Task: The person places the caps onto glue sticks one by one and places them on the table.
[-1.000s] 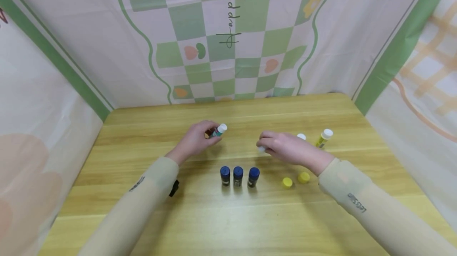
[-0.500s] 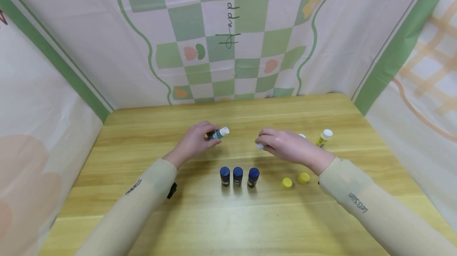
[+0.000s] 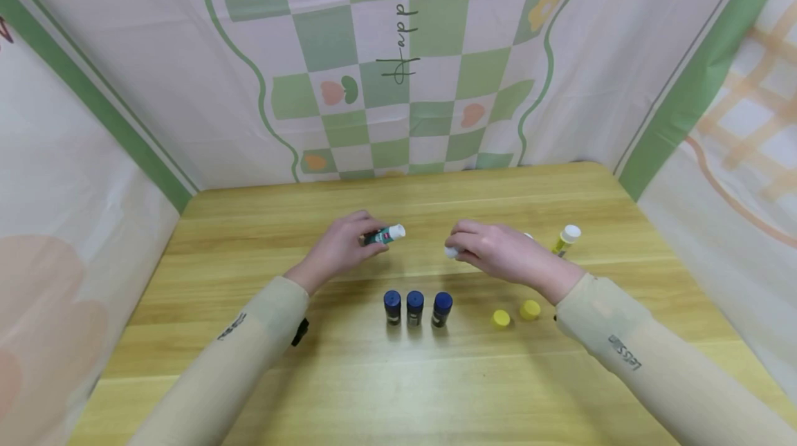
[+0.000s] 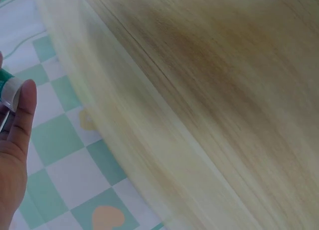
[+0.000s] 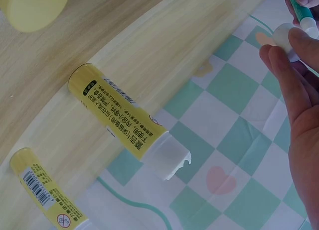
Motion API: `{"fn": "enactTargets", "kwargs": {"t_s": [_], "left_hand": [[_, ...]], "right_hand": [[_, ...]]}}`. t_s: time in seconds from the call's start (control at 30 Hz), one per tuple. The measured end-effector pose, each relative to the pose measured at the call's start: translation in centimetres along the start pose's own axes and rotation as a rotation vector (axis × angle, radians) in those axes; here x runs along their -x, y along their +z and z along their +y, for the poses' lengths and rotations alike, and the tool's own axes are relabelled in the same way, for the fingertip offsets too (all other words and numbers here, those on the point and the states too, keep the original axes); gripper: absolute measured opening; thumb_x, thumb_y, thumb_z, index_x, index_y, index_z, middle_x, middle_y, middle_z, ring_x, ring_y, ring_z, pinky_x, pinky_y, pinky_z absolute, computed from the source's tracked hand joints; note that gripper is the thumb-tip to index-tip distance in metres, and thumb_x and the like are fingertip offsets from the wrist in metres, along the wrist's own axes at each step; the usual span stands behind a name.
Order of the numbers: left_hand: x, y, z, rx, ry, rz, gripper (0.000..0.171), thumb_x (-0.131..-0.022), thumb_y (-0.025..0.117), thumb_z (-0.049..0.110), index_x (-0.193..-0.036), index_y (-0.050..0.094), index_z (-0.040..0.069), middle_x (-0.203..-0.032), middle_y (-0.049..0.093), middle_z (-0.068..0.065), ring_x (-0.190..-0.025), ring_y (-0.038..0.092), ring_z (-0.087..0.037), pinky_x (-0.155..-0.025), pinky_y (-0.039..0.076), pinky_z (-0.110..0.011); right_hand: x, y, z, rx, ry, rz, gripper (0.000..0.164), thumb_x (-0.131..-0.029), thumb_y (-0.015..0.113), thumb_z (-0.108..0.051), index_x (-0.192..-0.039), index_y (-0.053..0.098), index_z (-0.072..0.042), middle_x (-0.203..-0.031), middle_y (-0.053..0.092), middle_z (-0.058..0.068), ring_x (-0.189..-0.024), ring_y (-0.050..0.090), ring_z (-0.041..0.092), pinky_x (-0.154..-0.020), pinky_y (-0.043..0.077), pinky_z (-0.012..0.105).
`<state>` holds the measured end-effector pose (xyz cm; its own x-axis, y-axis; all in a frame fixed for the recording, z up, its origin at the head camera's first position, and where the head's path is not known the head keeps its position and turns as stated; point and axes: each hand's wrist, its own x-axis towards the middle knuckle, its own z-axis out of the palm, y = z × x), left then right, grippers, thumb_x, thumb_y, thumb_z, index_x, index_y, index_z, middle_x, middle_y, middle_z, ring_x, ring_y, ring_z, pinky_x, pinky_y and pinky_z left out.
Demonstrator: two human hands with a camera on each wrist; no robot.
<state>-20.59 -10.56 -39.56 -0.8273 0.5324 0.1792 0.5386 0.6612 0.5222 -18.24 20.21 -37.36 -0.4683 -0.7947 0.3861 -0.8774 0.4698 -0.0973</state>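
Observation:
A green glue stick [image 3: 381, 235] with a bare white end lies between the thumb and fingers of my left hand [image 3: 339, 245], above the table. It tilts, its white end facing right. My right hand [image 3: 495, 252] pinches a small white cap [image 5: 283, 40], held a short way to the right of the glue stick. Beside my right wrist stand two uncapped yellow glue sticks; the larger yellow glue stick [image 5: 119, 110] shows a ragged white tip, and the smaller yellow glue stick [image 5: 45, 190] is cut off by the frame edge. In the left wrist view only part of the left hand shows.
Three dark tubes with blue caps [image 3: 414, 308] stand in a row in front of the hands. Two yellow caps [image 3: 530, 310] lie to their right. A black object [image 3: 300, 332] shows by the left sleeve. A patterned cloth [image 3: 436, 79] hangs behind the wooden table [image 3: 398, 391].
The green glue stick has tipped from slanting upward to lying nearer level, its white end swinging right and down. My right hand has shifted slightly left and up with the white cap.

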Motion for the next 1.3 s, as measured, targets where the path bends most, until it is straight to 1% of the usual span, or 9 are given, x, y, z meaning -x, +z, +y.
{"fn": "enactTargets", "kwargs": {"t_s": [0.17,0.33,0.4,0.67,0.9,1.13,1.3], "left_hand": [[-0.03,-0.01,0.20,-0.027,0.009,-0.005,0.034,-0.091,0.080,0.019,-0.123,0.072,0.010,-0.112,0.066,-0.003,-0.091,0.066,-0.018,-0.075,0.059,-0.024],[-0.06,-0.03,0.47,-0.064,0.015,-0.014,0.034,-0.091,0.080,0.020,-0.123,0.072,0.010,-0.112,0.066,-0.002,-0.089,0.065,-0.016,-0.075,0.059,-0.025],[-0.06,-0.01,0.50,-0.077,0.027,-0.014,0.035,-0.091,0.080,0.020,-0.123,0.073,0.010,-0.112,0.066,-0.002,-0.089,0.065,-0.015,-0.075,0.058,-0.024],[-0.14,0.10,0.44,-0.086,0.089,0.004,0.035,-0.090,0.080,0.019,-0.123,0.073,0.009,-0.109,0.066,-0.003,-0.085,0.064,-0.014,-0.072,0.056,-0.021],[-0.21,0.06,0.59,-0.112,0.120,0.007,0.034,-0.091,0.080,0.023,-0.122,0.074,0.010,-0.107,0.066,-0.002,-0.083,0.062,-0.011,-0.070,0.054,-0.018],[-0.25,0.18,0.63,-0.124,0.153,0.016,0.034,-0.090,0.081,0.022,-0.121,0.074,0.009,-0.106,0.065,-0.002,-0.082,0.061,-0.010,-0.069,0.053,-0.017],[-0.25,0.24,0.72,-0.131,0.156,0.017,0.033,-0.090,0.081,0.020,-0.120,0.075,0.009,-0.106,0.066,-0.002,-0.082,0.061,-0.011,-0.070,0.053,-0.019]], "right_hand": [[-0.02,0.00,-0.03,-0.001,-0.001,0.000,0.021,-0.084,0.081,0.001,-0.103,0.074,-0.003,-0.101,0.068,0.003,-0.083,0.070,0.014,-0.073,0.061,0.026],[-0.03,-0.02,-0.07,0.003,-0.009,0.007,0.020,-0.084,0.081,0.000,-0.103,0.074,-0.003,-0.101,0.068,0.003,-0.083,0.070,0.014,-0.073,0.061,0.026],[-0.06,-0.05,-0.10,0.005,-0.009,0.005,0.020,-0.084,0.081,0.000,-0.103,0.074,-0.003,-0.101,0.068,0.003,-0.083,0.071,0.014,-0.073,0.061,0.026],[-0.19,-0.07,-0.09,0.017,-0.030,0.035,0.021,-0.083,0.082,-0.001,-0.102,0.073,-0.003,-0.100,0.069,0.004,-0.083,0.071,0.015,-0.072,0.061,0.027],[-0.30,-0.05,-0.13,0.020,-0.028,0.035,0.021,-0.084,0.083,-0.002,-0.103,0.074,-0.003,-0.100,0.070,0.004,-0.083,0.072,0.016,-0.072,0.061,0.026],[-0.41,-0.02,-0.24,0.024,-0.014,0.023,0.021,-0.084,0.083,-0.005,-0.103,0.075,-0.003,-0.100,0.070,0.004,-0.083,0.072,0.015,-0.072,0.061,0.025],[-0.53,-0.03,-0.30,0.024,-0.019,0.030,0.021,-0.084,0.083,-0.005,-0.104,0.074,-0.003,-0.100,0.071,0.004,-0.083,0.072,0.016,-0.072,0.061,0.025]]}}
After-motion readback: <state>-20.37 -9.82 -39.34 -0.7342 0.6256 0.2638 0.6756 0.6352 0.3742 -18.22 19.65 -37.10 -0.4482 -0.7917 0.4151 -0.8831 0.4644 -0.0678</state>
